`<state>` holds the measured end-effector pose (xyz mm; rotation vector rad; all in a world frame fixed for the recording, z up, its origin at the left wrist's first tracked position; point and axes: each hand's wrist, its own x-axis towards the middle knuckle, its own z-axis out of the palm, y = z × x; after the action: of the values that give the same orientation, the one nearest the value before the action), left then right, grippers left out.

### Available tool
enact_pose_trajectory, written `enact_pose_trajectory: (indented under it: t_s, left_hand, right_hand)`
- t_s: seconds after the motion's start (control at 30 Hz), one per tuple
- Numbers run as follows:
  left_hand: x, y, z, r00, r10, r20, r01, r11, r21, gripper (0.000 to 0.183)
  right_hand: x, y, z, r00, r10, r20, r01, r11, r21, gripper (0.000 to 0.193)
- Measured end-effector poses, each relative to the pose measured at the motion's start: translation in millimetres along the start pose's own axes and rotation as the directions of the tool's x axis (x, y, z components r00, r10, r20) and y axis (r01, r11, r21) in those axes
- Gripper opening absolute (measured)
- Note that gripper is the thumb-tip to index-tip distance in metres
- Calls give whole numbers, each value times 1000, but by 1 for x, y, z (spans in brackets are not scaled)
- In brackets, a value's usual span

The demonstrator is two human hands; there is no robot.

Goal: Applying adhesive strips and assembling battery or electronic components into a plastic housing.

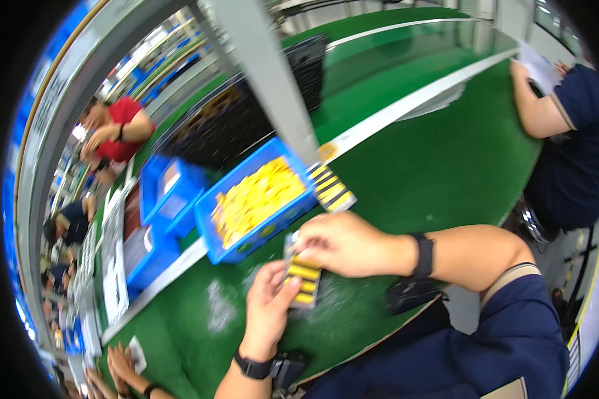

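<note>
**Two hands on a component tray at a green worktop**

A green, matte worktop (439,166) crossed by a white stripe fills the scene; a grey post rises at far centre. Near centre, the left hand (267,302) supports a small grey tray of yellow-and-black striped parts (304,278) from the left, grip pinching its edge. The right hand (336,243) rests fingers on the tray's far end, pressed together. Just beyond stands a blue plastic bin of yellow pieces (256,199); a second striped tray (331,187) lies to its right.
</note>
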<state>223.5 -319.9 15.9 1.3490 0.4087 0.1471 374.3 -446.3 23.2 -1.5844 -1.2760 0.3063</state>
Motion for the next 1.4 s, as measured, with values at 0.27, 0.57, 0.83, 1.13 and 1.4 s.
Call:
enact_pose_trajectory:
  t_s: [0.27, 0.57, 0.83, 1.13, 1.4]
  left_hand:
    - [-6, 6, -1, 999, -27, -35, 28, 999, 29, 24]
    - [-6, 7, 1, 999, -24, -39, 26, 999, 45, 22]
    - [-5, 6, 2, 999, -9, -31, 11, 998, 61, 23]
    - [-4, 3, -1, 1000, -18, 13, 18, 1000, -4, 25]
    - [-4, 3, -3, 998, -51, 45, 57, 990, -131, 25]
  right_hand:
    - [1, -3, 6, 996, 81, 42, -86, 986, 141, 10]
    - [0, -12, 4, 995, 55, 84, -55, 998, -1, 12]
    - [-1, -10, 5, 994, 107, 36, -110, 987, 119, 10]
    - [-1, -18, 1, 998, 8, 65, -4, 998, -63, 7]
    - [-1, -17, 3, 997, -74, -9, 74, 997, -20, 8]
